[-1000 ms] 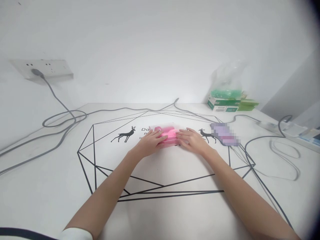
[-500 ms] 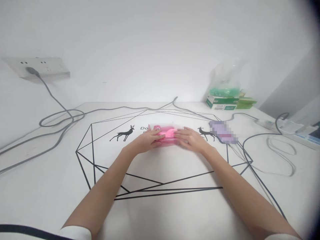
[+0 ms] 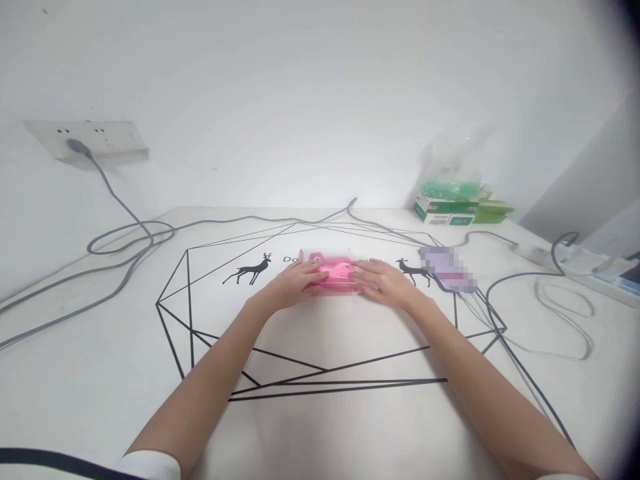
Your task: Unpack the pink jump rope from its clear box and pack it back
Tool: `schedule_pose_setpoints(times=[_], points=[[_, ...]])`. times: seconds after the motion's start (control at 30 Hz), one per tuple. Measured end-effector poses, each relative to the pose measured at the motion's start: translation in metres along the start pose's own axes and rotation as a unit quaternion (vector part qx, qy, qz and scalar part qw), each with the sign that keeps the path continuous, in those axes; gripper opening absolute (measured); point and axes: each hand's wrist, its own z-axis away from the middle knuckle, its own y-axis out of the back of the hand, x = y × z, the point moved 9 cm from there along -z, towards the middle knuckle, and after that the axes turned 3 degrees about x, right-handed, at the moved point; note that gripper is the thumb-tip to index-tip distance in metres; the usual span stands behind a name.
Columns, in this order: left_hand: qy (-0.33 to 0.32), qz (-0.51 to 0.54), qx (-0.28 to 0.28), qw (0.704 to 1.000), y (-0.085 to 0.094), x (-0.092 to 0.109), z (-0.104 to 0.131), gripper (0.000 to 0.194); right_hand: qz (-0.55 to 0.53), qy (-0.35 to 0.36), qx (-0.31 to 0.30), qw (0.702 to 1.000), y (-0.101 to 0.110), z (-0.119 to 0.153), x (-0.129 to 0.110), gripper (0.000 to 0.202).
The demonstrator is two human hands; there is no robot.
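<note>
A bright pink item in a clear plastic bag (image 3: 336, 272) lies on the printed white mat, between my two hands. Its exact kind is unclear; a small round eye-like spot shows near its upper left. My left hand (image 3: 295, 283) rests palm down on the bag's left part, fingers stretched out and lying flat over the pink. From the other side, my right hand (image 3: 380, 283) lies with spread fingers on the bag's right edge. The thumbs are partly hard to make out.
A purple blurred phone-like object (image 3: 449, 269) lies right of my right hand, with a cable. Green-and-white boxes (image 3: 445, 208) carry a plastic bag at the back right. A grey cord (image 3: 210, 221) runs along the back to a wall socket (image 3: 117, 139). A power strip (image 3: 595, 273) lies far right.
The whole view has shifted slightly down and to the right. My right hand's fingers have drawn back a little to the right, showing more of the pink item.
</note>
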Motion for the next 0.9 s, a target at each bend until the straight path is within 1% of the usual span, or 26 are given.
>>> schedule_pose_setpoints(times=[0.27, 0.5, 0.8, 0.9], points=[[0.012, 0.006, 0.018, 1.000, 0.001, 0.001, 0.000, 0.030, 0.031, -0.015, 0.000, 0.999, 0.001, 0.001, 0.003, 0.032], [0.013, -0.022, 0.034, 0.999, -0.003, 0.000, 0.000, 0.030, 0.033, -0.018, -0.006, 0.999, -0.004, -0.001, 0.001, 0.033], [0.055, -0.028, 0.019, 0.998, -0.010, -0.008, 0.001, 0.033, 0.038, -0.030, -0.001, 0.999, -0.008, 0.000, 0.007, 0.032], [0.055, -0.028, 0.014, 0.998, -0.010, -0.009, 0.002, 0.035, 0.023, -0.020, 0.001, 1.000, -0.007, -0.001, 0.006, 0.033]])
